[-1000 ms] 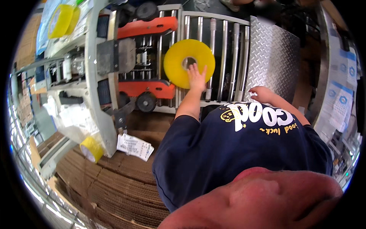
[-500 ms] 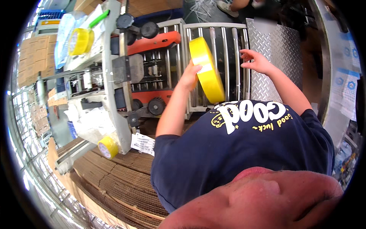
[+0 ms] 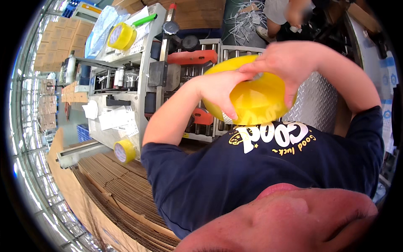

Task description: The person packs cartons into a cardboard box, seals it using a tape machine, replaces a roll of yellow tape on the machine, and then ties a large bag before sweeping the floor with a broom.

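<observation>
A large roll of yellow tape (image 3: 262,101) is held in front of my chest, its broad yellow side turned up toward the view. My left hand (image 3: 218,89) grips its left part, thumb bent down over the side. My right hand (image 3: 285,61) grips the far right part, with its thumb pointing down across the yellow surface. Near the roll's middle the fingers of both hands come together and hide what is there. Beneath the roll lies a roller conveyor (image 3: 216,126), mostly covered.
Left of me stands a machine with red guides (image 3: 193,58) and black knobs. A smaller yellow tape roll (image 3: 121,35) and a green-handled tool (image 3: 145,19) lie on it. Another tape roll (image 3: 125,151) sits by stacked flat cardboard (image 3: 121,180). A person (image 3: 298,12) is beyond.
The roll has turned from edge-on to showing its broad side. My right hand, apart from it before, has come left and taken hold. The view has shifted to the left.
</observation>
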A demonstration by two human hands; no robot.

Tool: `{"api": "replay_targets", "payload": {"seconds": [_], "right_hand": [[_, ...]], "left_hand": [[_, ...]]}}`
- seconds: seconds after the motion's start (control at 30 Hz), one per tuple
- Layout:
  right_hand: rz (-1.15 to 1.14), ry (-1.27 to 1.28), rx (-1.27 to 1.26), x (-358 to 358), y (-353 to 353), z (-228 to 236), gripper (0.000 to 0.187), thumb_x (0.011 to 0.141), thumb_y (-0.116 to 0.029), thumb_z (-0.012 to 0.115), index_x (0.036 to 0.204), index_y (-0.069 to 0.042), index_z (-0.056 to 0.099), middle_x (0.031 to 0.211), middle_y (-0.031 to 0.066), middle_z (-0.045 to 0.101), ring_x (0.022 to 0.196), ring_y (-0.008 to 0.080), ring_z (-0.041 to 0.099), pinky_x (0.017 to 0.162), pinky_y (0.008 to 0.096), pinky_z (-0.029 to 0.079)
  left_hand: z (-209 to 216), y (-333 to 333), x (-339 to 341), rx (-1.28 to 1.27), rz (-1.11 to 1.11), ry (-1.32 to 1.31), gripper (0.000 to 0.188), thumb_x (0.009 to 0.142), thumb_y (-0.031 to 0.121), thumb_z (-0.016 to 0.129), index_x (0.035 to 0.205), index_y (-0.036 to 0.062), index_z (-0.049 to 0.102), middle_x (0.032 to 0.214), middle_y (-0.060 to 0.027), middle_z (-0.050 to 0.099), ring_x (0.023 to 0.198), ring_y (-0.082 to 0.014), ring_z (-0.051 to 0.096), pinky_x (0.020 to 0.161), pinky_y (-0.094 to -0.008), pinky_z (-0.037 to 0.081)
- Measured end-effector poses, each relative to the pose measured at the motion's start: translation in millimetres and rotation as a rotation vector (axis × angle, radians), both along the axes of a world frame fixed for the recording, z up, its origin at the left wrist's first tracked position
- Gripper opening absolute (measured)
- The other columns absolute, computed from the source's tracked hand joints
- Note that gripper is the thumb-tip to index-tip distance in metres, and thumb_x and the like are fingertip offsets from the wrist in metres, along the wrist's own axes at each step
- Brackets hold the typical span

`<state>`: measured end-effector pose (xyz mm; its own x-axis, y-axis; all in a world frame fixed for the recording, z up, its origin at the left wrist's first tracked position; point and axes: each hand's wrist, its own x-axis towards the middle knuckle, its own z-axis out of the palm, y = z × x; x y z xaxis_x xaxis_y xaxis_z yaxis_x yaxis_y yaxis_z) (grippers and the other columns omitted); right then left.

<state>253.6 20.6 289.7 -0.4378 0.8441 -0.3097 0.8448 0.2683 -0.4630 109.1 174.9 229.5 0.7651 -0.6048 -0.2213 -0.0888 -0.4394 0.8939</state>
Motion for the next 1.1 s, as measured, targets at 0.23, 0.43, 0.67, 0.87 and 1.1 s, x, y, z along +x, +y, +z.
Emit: {"api": "replay_targets", "payload": {"seconds": [0.23,0.43,0.67,0.87,1.1], "right_hand": [[-0.131,0.879,-0.401,-10.5,-22.5,-112.8,0.132,0.042,-0.037,0.086,0.136,-0.004,-0.001,0.131,0.0157,0.032,0.120,0.0227,0.035,0.098,0.0328,0.029],[-0.139,1.206,-0.308,-48.3,-9.9,-137.4,0.130,0.047,-0.029,0.083,0.136,-0.006,-0.009,0.130,0.0137,0.030,0.122,0.0206,0.029,0.101,0.0321,0.023],[-0.525,1.305,-0.274,-45.7,3.1,-117.1,0.127,0.047,-0.026,0.081,0.138,-0.014,-0.007,0.111,0.0217,0.047,0.105,0.0289,0.047,0.094,0.0356,0.030],[-0.827,1.447,-0.172,-49.5,9.5,-57.1,0.104,0.057,-0.017,0.070,0.139,-0.016,0.006,0.104,0.0162,0.053,0.093,0.0218,0.054,0.083,0.0278,0.041],[-0.432,0.857,0.305,-82.4,45.0,29.3,0.098,0.063,-0.032,0.070,0.139,-0.015,0.009,0.102,0.0184,0.055,0.092,0.0243,0.057,0.082,0.0296,0.042]], "left_hand": [[7.5,-2.0,13.7,0.079,-0.223,0.336,0.092,0.055,0.015,0.073,0.134,0.0042,0.025,0.124,-0.0179,0.041,0.111,-0.0255,0.044,0.094,-0.0315,0.034],[-9.5,11.3,5.7,-0.065,-0.328,0.305,0.086,0.056,0.012,0.073,0.131,0.0057,0.033,0.132,-0.0114,0.035,0.115,-0.0217,0.040,0.096,-0.0326,0.032],[61.7,52.9,-43.6,0.733,0.434,-0.526,0.067,0.055,0.027,0.077,0.112,0.0037,0.051,0.105,-0.0100,0.056,0.098,-0.0272,0.052,0.084,-0.0372,0.041],[-46.8,2.5,-93.6,-0.354,1.469,-0.285,0.040,0.072,0.009,0.067,0.108,0.0008,0.052,0.084,-0.0063,0.059,0.070,-0.0102,0.055,0.063,-0.0230,0.045],[29.5,-38.1,-78.9,-1.348,1.023,-0.605,0.080,0.067,0.024,0.070,0.130,0.0095,0.022,0.119,-0.0086,0.042,0.112,-0.0223,0.043,0.091,-0.0357,0.038]]}}
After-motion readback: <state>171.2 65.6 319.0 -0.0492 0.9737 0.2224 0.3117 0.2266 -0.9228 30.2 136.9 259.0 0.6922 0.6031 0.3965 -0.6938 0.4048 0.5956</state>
